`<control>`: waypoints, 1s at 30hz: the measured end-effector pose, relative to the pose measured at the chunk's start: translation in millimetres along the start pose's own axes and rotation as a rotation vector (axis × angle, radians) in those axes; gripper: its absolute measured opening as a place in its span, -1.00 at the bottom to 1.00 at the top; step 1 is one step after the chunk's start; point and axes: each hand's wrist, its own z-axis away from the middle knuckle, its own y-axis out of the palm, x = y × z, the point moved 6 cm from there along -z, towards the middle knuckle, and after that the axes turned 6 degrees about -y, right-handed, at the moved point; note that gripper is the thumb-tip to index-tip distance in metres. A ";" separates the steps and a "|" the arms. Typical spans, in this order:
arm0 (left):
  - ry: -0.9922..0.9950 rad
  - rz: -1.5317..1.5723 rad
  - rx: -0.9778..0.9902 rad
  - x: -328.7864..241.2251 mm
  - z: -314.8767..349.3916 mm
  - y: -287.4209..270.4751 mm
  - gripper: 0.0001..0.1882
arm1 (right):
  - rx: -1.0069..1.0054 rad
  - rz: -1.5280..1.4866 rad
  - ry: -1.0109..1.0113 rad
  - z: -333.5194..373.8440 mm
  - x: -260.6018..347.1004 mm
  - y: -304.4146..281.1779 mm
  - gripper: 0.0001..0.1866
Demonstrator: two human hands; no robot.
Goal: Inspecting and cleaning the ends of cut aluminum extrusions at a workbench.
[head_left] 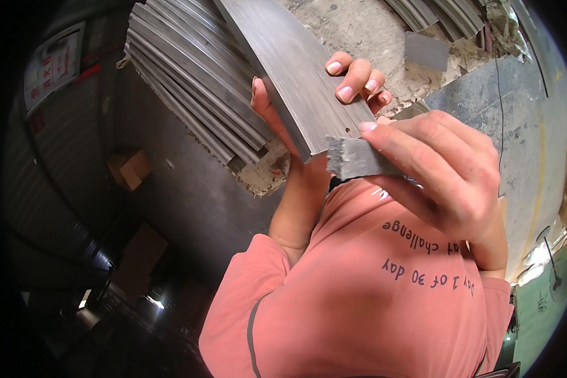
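A long grey metal profile [296, 57] with a flat, brushed face slants up and away from me. My left hand [358, 77] is wrapped around it near its close end, thumb on the left edge and fingertips over the right. A small round hole shows near that end. Between the thumb and fingers of my right hand [444, 167] is a grey abrasive pad [356, 157] with a frayed left edge. The pad is at the profile's near corner, just below the hole; whether it presses on the metal I cannot tell.
A stack of long metal profiles [189, 69] lies at the far left on worn cardboard. More profiles [444, 16] and a flat grey plate [426, 51] are at the far right. A cardboard box [130, 168] stands on the dark floor at left. A cable [501, 120] runs along the right.
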 end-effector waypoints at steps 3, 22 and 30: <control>-0.002 -0.026 0.037 -1.5 0.2 -2.3 -0.26 | 0.075 0.040 0.055 9.4 -7.5 -7.3 -0.50; -0.008 0.015 0.063 2.4 -5.0 -2.8 -0.23 | -0.049 0.007 -0.024 -1.5 -0.4 0.3 -0.45; 0.073 0.070 0.015 0.1 -0.6 -3.7 -0.14 | 0.074 0.024 0.116 17.3 -11.9 -6.2 -0.48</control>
